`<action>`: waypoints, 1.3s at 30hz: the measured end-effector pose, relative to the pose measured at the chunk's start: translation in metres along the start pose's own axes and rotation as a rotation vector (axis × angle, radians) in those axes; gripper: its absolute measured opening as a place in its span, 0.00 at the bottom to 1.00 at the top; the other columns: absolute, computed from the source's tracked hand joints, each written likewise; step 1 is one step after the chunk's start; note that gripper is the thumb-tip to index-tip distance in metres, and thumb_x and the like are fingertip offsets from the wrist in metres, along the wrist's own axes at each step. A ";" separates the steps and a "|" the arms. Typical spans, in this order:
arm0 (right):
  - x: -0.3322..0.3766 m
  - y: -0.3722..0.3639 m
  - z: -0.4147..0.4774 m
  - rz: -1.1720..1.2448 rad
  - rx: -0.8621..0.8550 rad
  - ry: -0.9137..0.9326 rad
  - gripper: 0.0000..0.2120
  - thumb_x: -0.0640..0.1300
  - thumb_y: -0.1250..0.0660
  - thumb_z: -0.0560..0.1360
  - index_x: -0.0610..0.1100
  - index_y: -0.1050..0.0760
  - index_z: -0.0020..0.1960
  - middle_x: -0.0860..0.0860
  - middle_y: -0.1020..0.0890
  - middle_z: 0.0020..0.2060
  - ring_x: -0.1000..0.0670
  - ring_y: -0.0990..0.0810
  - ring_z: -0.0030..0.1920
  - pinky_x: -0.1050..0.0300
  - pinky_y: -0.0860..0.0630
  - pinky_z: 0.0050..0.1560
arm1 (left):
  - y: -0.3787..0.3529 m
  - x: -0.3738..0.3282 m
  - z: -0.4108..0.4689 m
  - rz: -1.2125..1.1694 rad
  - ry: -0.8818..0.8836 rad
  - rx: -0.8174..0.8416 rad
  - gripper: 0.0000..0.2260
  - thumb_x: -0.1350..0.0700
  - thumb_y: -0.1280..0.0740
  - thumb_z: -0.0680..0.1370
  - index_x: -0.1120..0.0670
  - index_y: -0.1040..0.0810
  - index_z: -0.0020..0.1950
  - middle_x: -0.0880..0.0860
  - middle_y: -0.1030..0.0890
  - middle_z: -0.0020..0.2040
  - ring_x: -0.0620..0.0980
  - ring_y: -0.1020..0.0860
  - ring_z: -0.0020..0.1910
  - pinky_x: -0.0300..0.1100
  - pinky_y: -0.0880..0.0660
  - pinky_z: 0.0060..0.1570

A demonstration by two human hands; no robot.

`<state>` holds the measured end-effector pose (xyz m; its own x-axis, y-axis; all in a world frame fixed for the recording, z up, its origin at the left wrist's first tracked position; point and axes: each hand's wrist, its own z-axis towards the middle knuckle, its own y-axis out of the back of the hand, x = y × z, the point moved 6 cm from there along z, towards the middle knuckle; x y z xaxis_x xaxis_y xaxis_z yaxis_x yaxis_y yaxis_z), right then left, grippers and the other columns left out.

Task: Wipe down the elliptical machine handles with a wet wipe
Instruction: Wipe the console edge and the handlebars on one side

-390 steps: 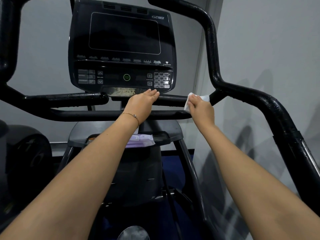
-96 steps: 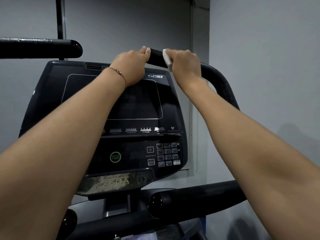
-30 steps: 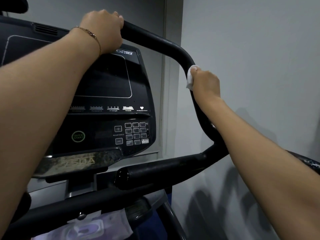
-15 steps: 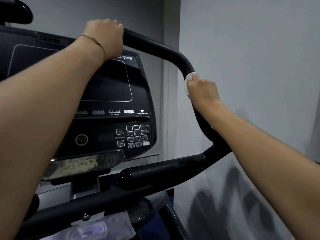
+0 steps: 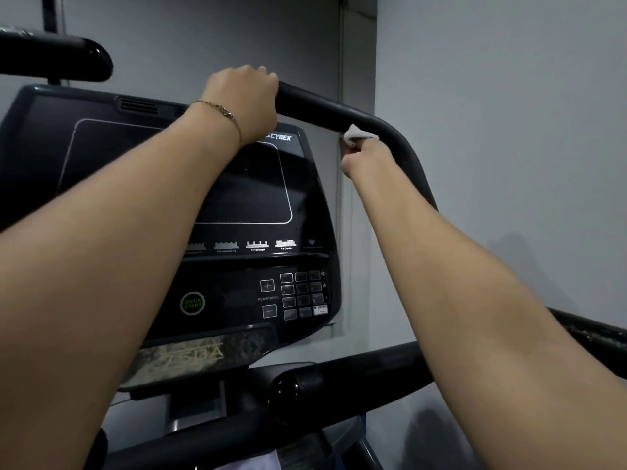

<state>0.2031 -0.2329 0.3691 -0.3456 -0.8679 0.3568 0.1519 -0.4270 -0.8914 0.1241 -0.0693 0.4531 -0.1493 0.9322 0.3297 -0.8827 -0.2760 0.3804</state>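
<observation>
The right upper handle [image 5: 325, 111] is a black curved bar running from above the console down to the right. My left hand [image 5: 242, 96] grips its free end, fingers curled over the top. My right hand [image 5: 364, 157] holds a white wet wipe [image 5: 356, 134] pressed against the underside of the bar at its bend. Most of the wipe is hidden in my fingers. The left upper handle [image 5: 57, 59] ends at the top left.
The dark console [image 5: 244, 212] with screen and keypad sits below my left hand. A lower black fixed bar [image 5: 339, 385] crosses beneath it. A grey wall [image 5: 509, 130] stands close on the right. A pale packet edge [image 5: 251, 464] shows at the bottom.
My right hand has slid the wipe up the bar from the vertical stretch to the bend, now under the bar. The left hand keeps its grip on the handle end.
</observation>
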 end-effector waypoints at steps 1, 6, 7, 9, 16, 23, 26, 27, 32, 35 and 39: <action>-0.006 -0.004 -0.001 0.122 -0.077 -0.073 0.05 0.32 0.42 0.77 0.36 0.27 0.47 0.44 0.25 0.37 0.46 0.24 0.35 0.58 0.21 0.41 | 0.000 0.002 0.000 0.001 0.000 0.005 0.20 0.63 0.45 0.77 0.60 0.34 0.69 0.60 0.29 0.66 0.63 0.26 0.58 0.53 0.27 0.51; -0.009 -0.007 -0.009 0.234 -0.054 -0.151 0.10 0.25 0.43 0.74 0.36 0.32 0.38 0.44 0.28 0.33 0.49 0.28 0.28 0.63 0.23 0.26 | 0.001 0.006 -0.002 -0.002 -0.020 0.055 0.22 0.64 0.46 0.78 0.58 0.37 0.73 0.59 0.32 0.70 0.63 0.29 0.62 0.55 0.29 0.58; -0.009 -0.009 -0.013 0.287 -0.051 -0.153 0.10 0.25 0.42 0.74 0.36 0.33 0.38 0.44 0.29 0.32 0.48 0.26 0.29 0.62 0.20 0.34 | 0.002 0.006 -0.002 0.001 -0.021 0.058 0.23 0.65 0.46 0.78 0.57 0.38 0.74 0.59 0.32 0.69 0.64 0.29 0.62 0.55 0.29 0.58; -0.014 -0.019 -0.018 0.212 -0.008 -0.139 0.12 0.25 0.42 0.75 0.36 0.33 0.35 0.44 0.27 0.28 0.47 0.22 0.28 0.60 0.21 0.48 | 0.005 0.007 -0.003 0.002 -0.029 0.054 0.24 0.66 0.46 0.78 0.56 0.39 0.75 0.59 0.32 0.70 0.64 0.29 0.62 0.56 0.30 0.58; -0.024 -0.030 -0.026 0.154 -0.011 -0.175 0.14 0.27 0.42 0.76 0.38 0.35 0.33 0.43 0.25 0.34 0.45 0.21 0.33 0.61 0.23 0.54 | 0.001 0.002 -0.004 -0.004 -0.022 0.083 0.24 0.66 0.46 0.78 0.57 0.40 0.74 0.58 0.35 0.72 0.64 0.30 0.63 0.55 0.29 0.58; -0.045 -0.054 -0.023 -0.050 0.190 -0.215 0.17 0.23 0.49 0.75 0.37 0.35 0.31 0.43 0.31 0.24 0.50 0.27 0.17 0.64 0.25 0.23 | 0.002 0.004 -0.003 -0.001 -0.019 0.094 0.25 0.66 0.46 0.78 0.56 0.42 0.76 0.58 0.35 0.72 0.63 0.31 0.65 0.54 0.30 0.59; -0.041 -0.050 -0.019 -0.046 0.152 -0.208 0.16 0.25 0.45 0.76 0.37 0.34 0.31 0.44 0.30 0.22 0.49 0.29 0.19 0.63 0.29 0.16 | 0.002 0.002 -0.004 0.006 -0.023 0.077 0.25 0.66 0.46 0.78 0.58 0.43 0.76 0.57 0.36 0.73 0.63 0.30 0.64 0.54 0.29 0.58; -0.045 -0.053 -0.015 -0.016 0.135 -0.217 0.17 0.26 0.43 0.76 0.38 0.34 0.31 0.45 0.30 0.19 0.50 0.30 0.16 0.68 0.28 0.18 | 0.001 0.002 -0.004 0.008 -0.021 0.073 0.25 0.66 0.46 0.78 0.58 0.43 0.76 0.57 0.37 0.73 0.63 0.30 0.64 0.54 0.29 0.58; -0.043 -0.049 -0.033 -0.264 0.254 -0.094 0.11 0.26 0.47 0.78 0.20 0.28 0.54 0.43 0.24 0.17 0.52 0.22 0.22 0.73 0.29 0.58 | 0.000 0.002 -0.004 0.007 -0.012 0.070 0.26 0.66 0.45 0.78 0.57 0.44 0.76 0.56 0.38 0.74 0.63 0.31 0.65 0.56 0.30 0.58; -0.020 -0.036 -0.037 -0.326 0.303 -0.045 0.16 0.18 0.52 0.66 0.20 0.27 0.44 0.36 0.18 0.36 0.51 0.19 0.53 0.66 0.27 0.60 | -0.001 0.002 -0.004 0.046 -0.007 0.085 0.25 0.65 0.45 0.78 0.58 0.42 0.75 0.58 0.34 0.71 0.64 0.29 0.63 0.56 0.28 0.55; 0.076 -0.028 -0.033 -1.112 0.242 0.834 0.14 0.33 0.43 0.65 0.45 0.29 0.24 0.44 0.25 0.27 0.50 0.28 0.30 0.55 0.30 0.32 | 0.011 -0.016 -0.002 0.279 -0.018 0.063 0.16 0.61 0.45 0.80 0.63 0.31 0.66 0.62 0.26 0.61 0.60 0.28 0.60 0.51 0.28 0.52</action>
<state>0.1415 -0.2784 0.4123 -0.8148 0.3130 0.4880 -0.4352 -0.8863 -0.1581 0.1160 -0.0870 0.4501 -0.3741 0.8142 0.4440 -0.7790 -0.5357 0.3260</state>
